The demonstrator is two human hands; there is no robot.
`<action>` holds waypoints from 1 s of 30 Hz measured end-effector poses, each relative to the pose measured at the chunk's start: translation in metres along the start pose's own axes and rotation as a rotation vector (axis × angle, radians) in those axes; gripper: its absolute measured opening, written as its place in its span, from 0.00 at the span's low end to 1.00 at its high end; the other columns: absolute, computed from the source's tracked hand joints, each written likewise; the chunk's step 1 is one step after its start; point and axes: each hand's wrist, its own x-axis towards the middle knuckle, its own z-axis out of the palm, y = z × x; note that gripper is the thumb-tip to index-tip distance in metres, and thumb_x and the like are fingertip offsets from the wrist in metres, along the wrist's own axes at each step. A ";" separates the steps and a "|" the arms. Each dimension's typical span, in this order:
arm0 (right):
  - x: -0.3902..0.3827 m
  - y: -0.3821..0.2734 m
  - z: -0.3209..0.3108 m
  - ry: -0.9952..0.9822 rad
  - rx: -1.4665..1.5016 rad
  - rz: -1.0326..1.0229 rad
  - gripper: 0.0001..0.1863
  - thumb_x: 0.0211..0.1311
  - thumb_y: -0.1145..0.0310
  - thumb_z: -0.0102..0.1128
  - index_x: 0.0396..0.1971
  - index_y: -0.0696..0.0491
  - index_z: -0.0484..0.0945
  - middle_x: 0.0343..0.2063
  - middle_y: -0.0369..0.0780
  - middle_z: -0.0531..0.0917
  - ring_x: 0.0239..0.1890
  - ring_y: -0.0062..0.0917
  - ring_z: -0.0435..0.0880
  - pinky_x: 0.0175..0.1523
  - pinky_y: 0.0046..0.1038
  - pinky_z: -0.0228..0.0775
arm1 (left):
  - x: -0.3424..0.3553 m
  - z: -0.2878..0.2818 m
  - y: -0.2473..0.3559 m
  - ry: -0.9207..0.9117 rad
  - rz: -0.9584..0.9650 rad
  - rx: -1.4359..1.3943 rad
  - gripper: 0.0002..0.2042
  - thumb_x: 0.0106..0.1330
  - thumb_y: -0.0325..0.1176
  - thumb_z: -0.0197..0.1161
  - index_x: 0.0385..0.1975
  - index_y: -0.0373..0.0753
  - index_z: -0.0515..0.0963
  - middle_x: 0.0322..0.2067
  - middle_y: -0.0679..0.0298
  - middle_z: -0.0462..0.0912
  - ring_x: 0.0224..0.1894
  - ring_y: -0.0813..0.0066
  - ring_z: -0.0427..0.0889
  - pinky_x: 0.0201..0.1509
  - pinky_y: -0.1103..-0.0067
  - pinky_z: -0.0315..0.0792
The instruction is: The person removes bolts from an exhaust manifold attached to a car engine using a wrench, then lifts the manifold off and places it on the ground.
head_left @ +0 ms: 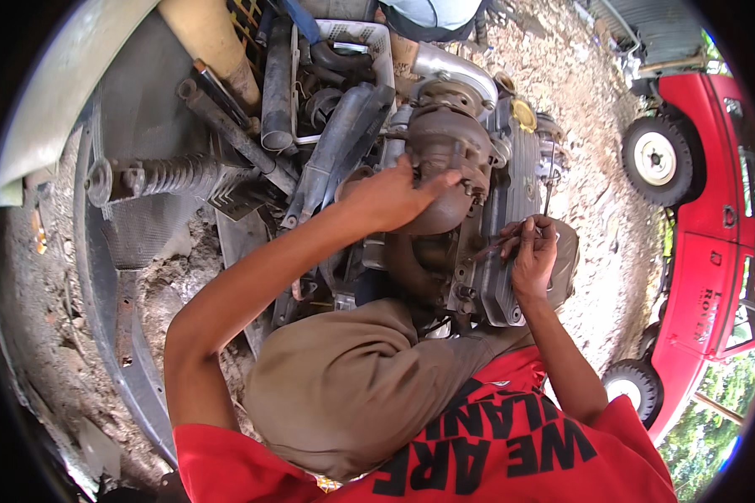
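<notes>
A rusty brown turbocharger (449,138) with a silvery housing sits on an engine (512,201). Across its near side lies my left hand (390,197), thumb and forefinger spread apart against the metal; its other fingers are partly hidden. My right hand (535,256) is raised over the right edge of the ribbed engine cover (502,285), thumb and fingertips drawn together. A thin dark rod (549,180) runs down toward these fingertips, but whether they hold it is unclear. Below the turbocharger curves a rusty pipe (415,268).
A white plastic crate (379,42) of metal parts stands beyond the engine. Grey pipes (331,159) and a coil-spring shock absorber (164,178) lie to the left. My bent knee (327,386) is close to the engine. A red vehicle (700,277) stands at right on stony ground (600,142).
</notes>
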 end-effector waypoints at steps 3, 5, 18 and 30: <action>0.000 0.001 0.003 0.004 -0.039 -0.008 0.09 0.78 0.65 0.45 0.45 0.56 0.63 0.28 0.44 0.82 0.20 0.19 0.76 0.26 0.20 0.70 | -0.002 -0.001 -0.002 -0.008 0.053 -0.049 0.60 0.60 0.78 0.41 0.63 0.12 0.55 0.47 0.29 0.78 0.55 0.38 0.79 0.60 0.62 0.70; 0.002 0.003 0.012 0.031 -0.106 -0.022 0.09 0.78 0.65 0.45 0.45 0.55 0.64 0.27 0.43 0.81 0.18 0.16 0.73 0.25 0.17 0.67 | -0.002 -0.001 -0.010 0.046 0.067 -0.043 0.61 0.60 0.79 0.40 0.62 0.11 0.56 0.45 0.30 0.79 0.53 0.38 0.80 0.57 0.62 0.72; -0.003 -0.004 0.020 0.068 -0.105 0.090 0.15 0.68 0.71 0.62 0.47 0.55 0.66 0.28 0.39 0.82 0.21 0.15 0.77 0.23 0.16 0.64 | -0.005 -0.003 -0.006 -0.030 0.020 -0.055 0.57 0.60 0.78 0.44 0.57 0.12 0.60 0.40 0.32 0.81 0.49 0.40 0.82 0.53 0.60 0.74; -0.007 0.000 0.011 0.009 -0.070 0.111 0.16 0.73 0.67 0.57 0.50 0.56 0.61 0.30 0.41 0.81 0.25 0.15 0.76 0.27 0.18 0.67 | 0.011 0.008 -0.019 0.054 0.083 -0.081 0.60 0.58 0.81 0.43 0.54 0.09 0.62 0.38 0.33 0.82 0.48 0.43 0.83 0.53 0.64 0.74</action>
